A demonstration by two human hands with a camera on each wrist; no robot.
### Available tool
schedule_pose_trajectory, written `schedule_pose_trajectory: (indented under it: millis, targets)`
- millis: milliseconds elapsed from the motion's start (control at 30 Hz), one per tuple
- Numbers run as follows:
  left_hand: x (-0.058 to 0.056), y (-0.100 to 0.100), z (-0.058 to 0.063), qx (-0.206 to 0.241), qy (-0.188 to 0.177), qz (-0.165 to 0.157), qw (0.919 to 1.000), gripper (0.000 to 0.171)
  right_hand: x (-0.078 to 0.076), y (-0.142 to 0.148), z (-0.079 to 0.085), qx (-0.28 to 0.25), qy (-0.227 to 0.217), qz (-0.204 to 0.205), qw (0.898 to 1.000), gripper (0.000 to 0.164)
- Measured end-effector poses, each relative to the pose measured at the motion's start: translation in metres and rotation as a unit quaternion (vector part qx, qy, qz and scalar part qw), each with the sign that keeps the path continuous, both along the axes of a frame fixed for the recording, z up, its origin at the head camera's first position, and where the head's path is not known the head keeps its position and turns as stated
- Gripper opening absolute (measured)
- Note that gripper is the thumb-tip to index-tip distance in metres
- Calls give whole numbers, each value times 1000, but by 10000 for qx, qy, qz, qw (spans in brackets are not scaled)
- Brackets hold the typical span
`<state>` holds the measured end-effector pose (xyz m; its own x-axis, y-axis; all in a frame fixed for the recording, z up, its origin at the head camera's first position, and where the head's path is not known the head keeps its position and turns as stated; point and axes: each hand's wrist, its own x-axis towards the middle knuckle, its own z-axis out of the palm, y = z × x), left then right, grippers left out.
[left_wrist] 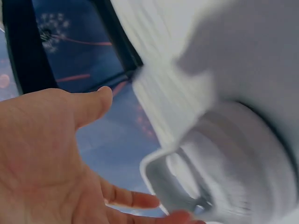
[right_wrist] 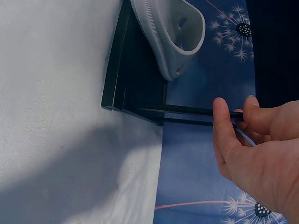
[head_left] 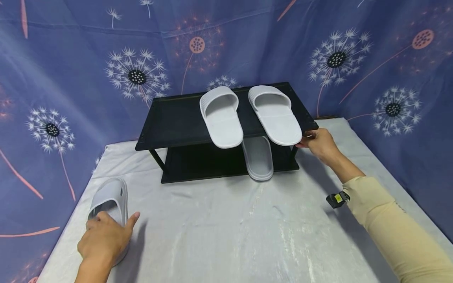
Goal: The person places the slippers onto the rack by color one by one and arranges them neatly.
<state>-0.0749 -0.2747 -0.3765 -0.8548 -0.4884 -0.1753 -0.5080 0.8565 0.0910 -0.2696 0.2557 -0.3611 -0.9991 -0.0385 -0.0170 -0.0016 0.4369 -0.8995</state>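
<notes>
At the near left, a grey slide slipper (head_left: 110,191) lies on the white cloth. My left hand (head_left: 105,237) is over its open end, thumb spread wide. In the left wrist view the fingers (left_wrist: 133,199) are loosely extended at the slipper's edge, gripping nothing visible. My right hand (head_left: 320,144) pinches the front right post of a black two-tier shoe rack (head_left: 177,122), just below the top shelf. The right wrist view shows thumb and fingers on that thin post (right_wrist: 187,110). Two white slippers (head_left: 226,127) stand on the top shelf, and one grey slipper (head_left: 259,161) on the lower.
The white cloth (head_left: 219,232) covers the surface under the rack. A blue curtain (head_left: 247,47) with dandelion prints hangs behind and along both sides. A small black device (head_left: 337,199) is strapped at my right wrist.
</notes>
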Motion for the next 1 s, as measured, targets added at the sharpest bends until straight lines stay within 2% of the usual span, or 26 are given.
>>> schedule_pose_trajectory:
  millis: [200, 400, 600, 800, 1000]
  targets:
    - [3, -16, -13, -38, -305, 297, 9991, 121, -1, -1, 2, 32, -25, -30, 10000, 34]
    - [11, -26, -21, 242, -428, 568, 9972, 128, -1, 0, 1, 31, -55, -34, 10000, 36]
    - [10, -33, -29, 434, -755, 678, 9939, 132, -1, 0, 2, 100, -105, -52, 9999, 36]
    - [8, -37, -33, 481, -652, 704, 9942, 129, 0, 0, 2, 51, -133, -43, 9999, 36]
    - [6, -38, -32, 596, -612, 806, 9931, 119, -1, 1, 1, 60, -99, -44, 9999, 36]
